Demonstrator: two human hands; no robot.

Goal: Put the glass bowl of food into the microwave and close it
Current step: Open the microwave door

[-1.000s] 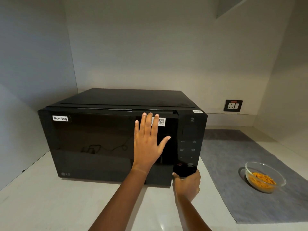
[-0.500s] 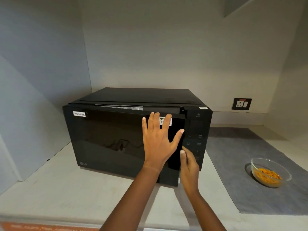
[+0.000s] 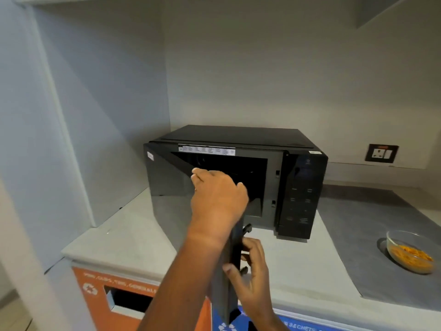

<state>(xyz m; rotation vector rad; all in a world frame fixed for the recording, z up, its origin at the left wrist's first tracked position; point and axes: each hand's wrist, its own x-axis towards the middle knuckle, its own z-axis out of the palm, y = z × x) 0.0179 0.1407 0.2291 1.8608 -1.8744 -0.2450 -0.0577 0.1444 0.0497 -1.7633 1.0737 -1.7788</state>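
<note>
A black microwave [image 3: 303, 187] stands on the counter with its door [image 3: 167, 177] swung wide toward me, hinged at the left. Its dark cavity [image 3: 238, 177] shows behind my hands. My left hand [image 3: 218, 195] rests over the door's top edge, fingers curled on it. My right hand [image 3: 251, 271] grips the door's free edge lower down, near the latch hooks. The glass bowl of orange food [image 3: 409, 254] sits on a grey mat [image 3: 358, 235] at the far right, untouched.
A wall socket [image 3: 381, 153] is on the back wall right of the microwave. White walls enclose the alcove at left and back. Below the counter front are an orange bin panel [image 3: 114, 290] with a slot and a blue panel [image 3: 298, 324].
The door has swung from barely ajar to wide open. My left hand went from flat on the door face to its top edge, my right onto its free edge. The camera pulled back.
</note>
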